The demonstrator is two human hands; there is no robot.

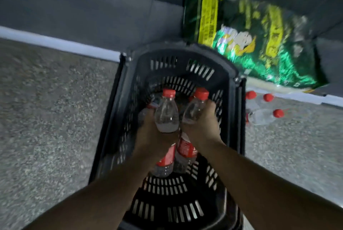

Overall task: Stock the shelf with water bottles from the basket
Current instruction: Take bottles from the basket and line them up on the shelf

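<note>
The grey shelf (74, 16) is running along the top of my view, its pale front edge meeting the speckled floor (46, 118). A big green and yellow bag (246, 38) is lying on the shelf at its right end, hanging over the front edge.

My black slotted basket (172, 66) is standing on the floor against that front edge, just left of the bag. Both my forearms are reaching into it. More bottles are lying deep inside near its far wall (too blurred and dark for me to count).

My left hand (154, 136) is closing around the body of one water bottle (167, 114), fingers wrapped round its far side, red cap pointing toward the far wall of the basket. My right hand (202, 123) is gripping a second water bottle (194, 109) the same way, thumb side against its shoulder, red label showing below my palm. The two bottles are touching or nearly touching between my hands.

A few red-capped bottles (263, 114) are lying on the floor just outside the basket's right wall, below the bag.
</note>
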